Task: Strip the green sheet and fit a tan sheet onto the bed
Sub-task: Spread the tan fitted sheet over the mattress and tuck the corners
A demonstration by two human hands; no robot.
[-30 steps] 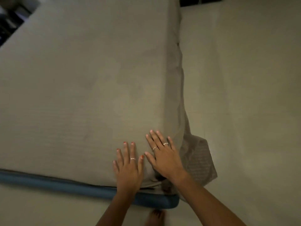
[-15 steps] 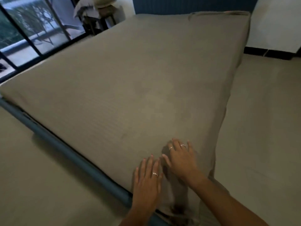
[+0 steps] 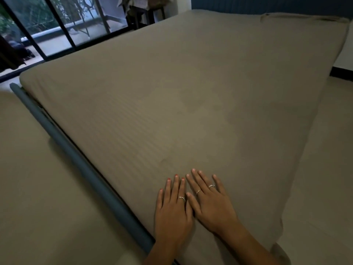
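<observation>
Grip: both hands lie flat, fingers straight, gripping nothing. The left hand (image 3: 172,213) and right hand (image 3: 211,203) rest palm-down side by side on the tan sheet (image 3: 172,104), near the bed's closest corner; the two thumbs touch or nearly touch.

Bed (image 3: 191,83): fills most of the view. The tan sheet covers the whole top and wraps over the visible edges. The surface is smooth, with a faint woven stripe. At the far right corner a fold of fabric (image 3: 298,18) sits raised. No green sheet can be made out.

Floor (image 3: 38,188): pale, on both sides of the bed.

Window (image 3: 57,22): dark-framed glass at upper left, with foliage outside. Detail there is blurred.

Rail (image 3: 80,165): a blue padded frame edge runs along the left side of the mattress. Its near end is hidden behind the left forearm.

Headboard (image 3: 267,4): dark blue, cut off by the top edge.

Stand (image 3: 143,10): a dark piece of furniture beyond the bed. Its load is too dim to identify.

Rings: one on the left hand (image 3: 181,197), two on the right (image 3: 211,185).

No writing or labels are legible.
</observation>
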